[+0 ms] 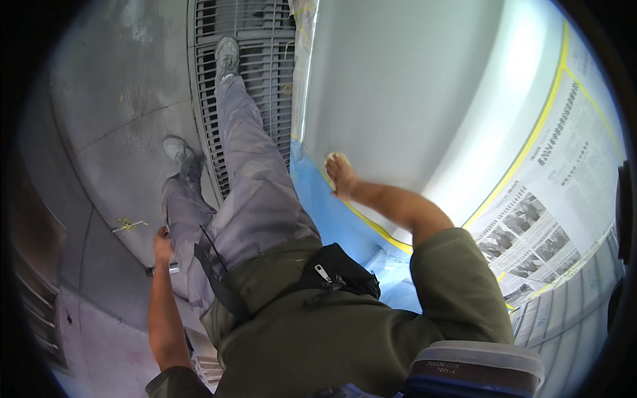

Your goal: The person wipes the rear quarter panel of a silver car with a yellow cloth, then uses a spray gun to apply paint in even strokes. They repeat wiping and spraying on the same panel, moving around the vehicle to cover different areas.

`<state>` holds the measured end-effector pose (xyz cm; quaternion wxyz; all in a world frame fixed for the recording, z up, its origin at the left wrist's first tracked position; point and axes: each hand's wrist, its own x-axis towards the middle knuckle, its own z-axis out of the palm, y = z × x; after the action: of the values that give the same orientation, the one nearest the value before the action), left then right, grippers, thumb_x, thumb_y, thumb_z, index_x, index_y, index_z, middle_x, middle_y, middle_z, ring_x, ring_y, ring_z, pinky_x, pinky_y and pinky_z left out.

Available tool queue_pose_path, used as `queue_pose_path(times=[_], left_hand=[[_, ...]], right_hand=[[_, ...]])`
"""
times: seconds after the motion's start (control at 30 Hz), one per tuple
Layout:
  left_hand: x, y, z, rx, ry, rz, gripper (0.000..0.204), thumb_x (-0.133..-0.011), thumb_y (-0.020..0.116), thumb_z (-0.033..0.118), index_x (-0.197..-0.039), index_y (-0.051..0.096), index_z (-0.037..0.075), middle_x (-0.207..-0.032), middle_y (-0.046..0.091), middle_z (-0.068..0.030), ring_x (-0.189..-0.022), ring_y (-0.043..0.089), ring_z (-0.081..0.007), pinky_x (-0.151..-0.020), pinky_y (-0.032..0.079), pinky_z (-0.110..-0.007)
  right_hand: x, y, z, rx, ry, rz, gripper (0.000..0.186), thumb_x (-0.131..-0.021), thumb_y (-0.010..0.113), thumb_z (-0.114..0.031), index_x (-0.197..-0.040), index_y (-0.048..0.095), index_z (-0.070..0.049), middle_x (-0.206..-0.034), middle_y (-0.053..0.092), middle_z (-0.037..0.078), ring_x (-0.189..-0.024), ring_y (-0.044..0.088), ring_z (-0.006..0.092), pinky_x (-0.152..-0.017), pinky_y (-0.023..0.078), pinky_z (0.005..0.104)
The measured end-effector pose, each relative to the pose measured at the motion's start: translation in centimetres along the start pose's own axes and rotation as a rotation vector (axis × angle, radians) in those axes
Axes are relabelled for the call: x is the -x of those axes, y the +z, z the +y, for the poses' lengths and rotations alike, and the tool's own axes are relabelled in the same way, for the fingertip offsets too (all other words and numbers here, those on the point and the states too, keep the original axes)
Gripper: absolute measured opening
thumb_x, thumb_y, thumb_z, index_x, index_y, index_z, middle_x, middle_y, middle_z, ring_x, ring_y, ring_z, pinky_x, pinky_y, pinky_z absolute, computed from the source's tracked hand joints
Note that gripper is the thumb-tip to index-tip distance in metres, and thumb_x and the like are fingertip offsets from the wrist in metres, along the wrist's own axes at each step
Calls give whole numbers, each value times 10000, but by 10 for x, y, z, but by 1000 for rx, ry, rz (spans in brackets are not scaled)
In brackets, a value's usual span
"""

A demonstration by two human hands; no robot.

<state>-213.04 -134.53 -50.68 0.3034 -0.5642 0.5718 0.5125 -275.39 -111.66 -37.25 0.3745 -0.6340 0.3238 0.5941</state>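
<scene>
A pale pad [334, 159] is being pressed against the grey wall [411, 86] by the right hand [342, 176], grip closed; a metal tool [162, 269] is being gripped by the left hand [162, 247].

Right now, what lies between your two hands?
Head view: the grey-trousered thigh crosses between left hand, gripping a metal tool, and right hand on the panel.

The person wears an olive green shirt [312, 338] with short sleeves, so both arms are bare below them. The trousers [255, 192] are grey and baggy, with darker smudges. The shoes [227, 56] are pale grey. A small black bag [338, 268] with a silver zip sits at the waist on a black strap [215, 285].
</scene>
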Motion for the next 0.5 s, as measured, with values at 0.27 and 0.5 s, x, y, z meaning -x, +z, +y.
queue_pose_path(times=[0.27, 0.5], left_hand=[[-37, 18, 1, 217, 110, 118, 282, -919, 535, 136, -1142, 682, 45, -1072, 719, -229, -1024, 687, -420, -853, 521, -468], [-40, -26, 35, -39, 100, 20, 264, -935, 538, 194, -1128, 685, 88, -1071, 719, -221, -1037, 679, -429, -863, 517, -485]], right_hand=[[64, -97, 307, 172, 645, 759, 721, -910, 517, -553, -1464, 489, -92, -1522, 486, 75, -1434, 401, 259, -1217, 236, 454], [97, -29, 20, -129, 221, 217, 950, -907, 455, -750, -1558, 370, -63, -1596, 390, 72, -1516, 259, 306, -1244, 145, 493]])
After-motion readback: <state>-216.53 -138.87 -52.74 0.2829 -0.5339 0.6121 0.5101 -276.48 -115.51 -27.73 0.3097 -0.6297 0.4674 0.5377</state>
